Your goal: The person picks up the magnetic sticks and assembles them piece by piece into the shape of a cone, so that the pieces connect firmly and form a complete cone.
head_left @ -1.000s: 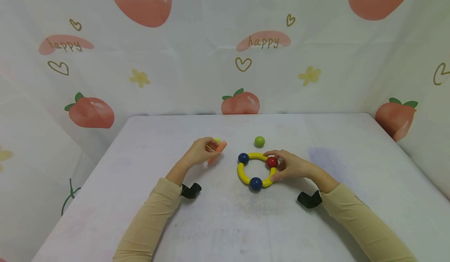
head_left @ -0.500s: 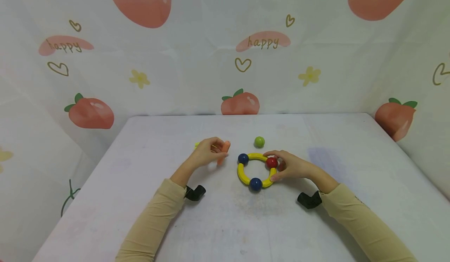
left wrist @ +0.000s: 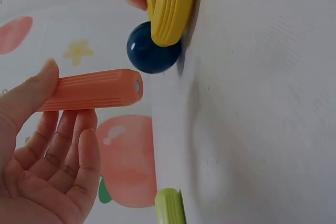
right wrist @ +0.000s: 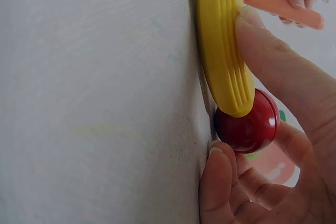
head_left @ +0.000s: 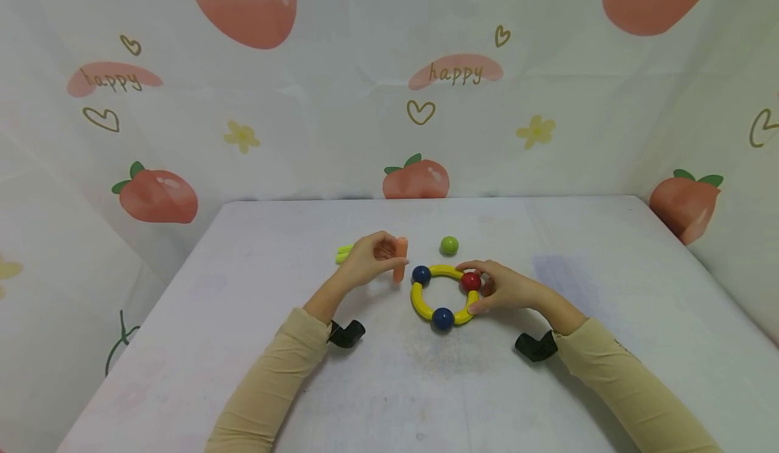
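Orange stick (head_left: 402, 249) held over the white table (head_left: 389, 385), a person works with both hands, as seen from the head camera. The left hand's (head_left: 367, 261) grip is clamped on the stick, which is just beside the left-hand blue ball (head_left: 421, 275) of a yellow ring (head_left: 420, 303), with a gap between them. Over the past second the stick has moved toward the ring and swung from a clear slant to near upright, its long axis now running almost straight up and down the view. Two light green sticks (head_left: 343, 257), mostly covered by the hand a second ago, now show to its left. The right hand (head_left: 510, 287) and the ring have stayed put; for the work in hand, that appears to leave a steady ring with the stick close by. A green ball (head_left: 449, 245) sits beyond the ring.

From the left wrist, thumb and fingers hold the stick toward its upper part. Its free end, set with a pale disc (left wrist: 137, 87), points down toward the table, near the blue ball but apart from it.

From the right wrist, the right grip is closed on the ring, thumb against a yellow curved piece and fingers around the red ball (right wrist: 249, 124). Behind it, the stick tilts slightly off upright.
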`<control>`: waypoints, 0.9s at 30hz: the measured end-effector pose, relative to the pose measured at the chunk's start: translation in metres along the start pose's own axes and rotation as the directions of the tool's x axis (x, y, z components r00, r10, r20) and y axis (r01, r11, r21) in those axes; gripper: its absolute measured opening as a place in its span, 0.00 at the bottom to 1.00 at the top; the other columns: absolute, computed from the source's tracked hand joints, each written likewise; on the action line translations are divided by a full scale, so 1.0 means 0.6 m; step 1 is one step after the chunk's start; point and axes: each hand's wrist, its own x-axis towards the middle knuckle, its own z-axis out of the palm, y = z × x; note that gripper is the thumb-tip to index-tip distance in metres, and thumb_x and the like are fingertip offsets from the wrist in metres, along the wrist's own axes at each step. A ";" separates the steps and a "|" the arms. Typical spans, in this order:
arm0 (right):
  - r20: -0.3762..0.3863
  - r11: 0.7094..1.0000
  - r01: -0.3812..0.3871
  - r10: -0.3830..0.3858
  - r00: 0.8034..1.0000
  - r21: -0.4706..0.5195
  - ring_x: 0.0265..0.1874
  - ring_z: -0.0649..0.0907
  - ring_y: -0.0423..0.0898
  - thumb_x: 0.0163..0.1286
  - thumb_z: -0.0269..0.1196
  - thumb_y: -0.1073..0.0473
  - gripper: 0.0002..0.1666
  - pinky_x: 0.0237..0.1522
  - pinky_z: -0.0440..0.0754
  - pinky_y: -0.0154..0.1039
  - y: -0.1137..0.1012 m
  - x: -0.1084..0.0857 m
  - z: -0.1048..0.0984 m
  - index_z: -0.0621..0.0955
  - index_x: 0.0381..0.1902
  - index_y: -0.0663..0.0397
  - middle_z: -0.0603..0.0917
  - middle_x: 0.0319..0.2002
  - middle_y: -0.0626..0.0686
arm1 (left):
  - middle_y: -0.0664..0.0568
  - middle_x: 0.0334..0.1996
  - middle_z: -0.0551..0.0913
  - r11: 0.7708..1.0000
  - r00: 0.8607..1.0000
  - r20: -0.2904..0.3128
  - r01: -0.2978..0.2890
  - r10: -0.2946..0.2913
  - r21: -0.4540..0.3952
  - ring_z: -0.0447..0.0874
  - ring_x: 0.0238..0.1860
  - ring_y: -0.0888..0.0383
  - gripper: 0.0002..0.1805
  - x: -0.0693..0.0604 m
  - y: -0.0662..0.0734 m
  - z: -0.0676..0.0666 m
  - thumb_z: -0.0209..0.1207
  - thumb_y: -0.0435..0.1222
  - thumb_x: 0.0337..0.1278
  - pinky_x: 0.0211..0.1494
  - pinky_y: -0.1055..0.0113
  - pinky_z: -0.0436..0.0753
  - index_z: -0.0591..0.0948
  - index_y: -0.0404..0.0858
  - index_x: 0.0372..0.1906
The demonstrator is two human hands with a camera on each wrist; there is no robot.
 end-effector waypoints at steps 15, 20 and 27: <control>-0.001 1.000 0.008 -0.008 1.000 -0.006 0.32 0.73 0.45 0.52 0.72 0.52 0.45 0.35 0.74 0.33 0.002 0.001 0.000 0.65 0.64 0.58 0.71 0.50 0.62 | 0.41 0.43 0.82 0.998 1.000 -0.007 -0.014 0.014 -0.069 0.82 0.45 0.50 0.18 0.008 0.018 0.022 0.65 0.35 0.52 0.52 0.63 0.80 0.76 0.34 0.47; -0.002 1.000 0.016 -0.016 1.000 -0.005 0.32 0.73 0.45 0.52 0.72 0.52 0.45 0.35 0.73 0.33 0.002 0.000 -0.001 0.65 0.64 0.58 0.71 0.49 0.62 | 0.42 0.44 0.82 0.997 1.000 0.000 -0.006 0.006 -0.076 0.82 0.47 0.49 0.18 0.010 0.022 0.026 0.65 0.35 0.52 0.53 0.63 0.80 0.75 0.34 0.48; -0.003 1.000 0.029 -0.029 1.000 -0.003 0.32 0.72 0.45 0.52 0.72 0.52 0.45 0.34 0.72 0.32 0.002 0.001 0.000 0.65 0.64 0.59 0.71 0.48 0.62 | 0.44 0.44 0.83 0.996 1.000 0.002 0.008 -0.008 -0.090 0.81 0.47 0.51 0.18 0.011 0.031 0.030 0.65 0.36 0.51 0.54 0.63 0.80 0.76 0.36 0.47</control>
